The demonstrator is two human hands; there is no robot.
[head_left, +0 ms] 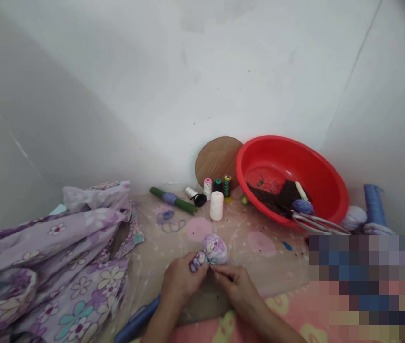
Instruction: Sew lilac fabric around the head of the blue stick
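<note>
Gathered floral cloth forms a rounded ball (215, 248), lilac with purple flowers, low in the middle of the head view. My left hand (184, 276) is closed around the bunched, ruffled end of this cloth ball, at its left side. Close beside it, my right hand (236, 283) pinches thumb and forefinger together at the ball's neck. A thin, light sliver shows at those fingertips, too small to tell whether it is a needle or thread. The fingers partly hide the narrowed neck.
A red basin (330, 176) leans at the right, holding dark material and a blue yarn ball (302, 206). Several thread spools, including a white one (217, 206), stand by a cardboard disc (216, 157). Floral fabric (81, 267) heaps at the left. A green stick (184, 205) lies behind.
</note>
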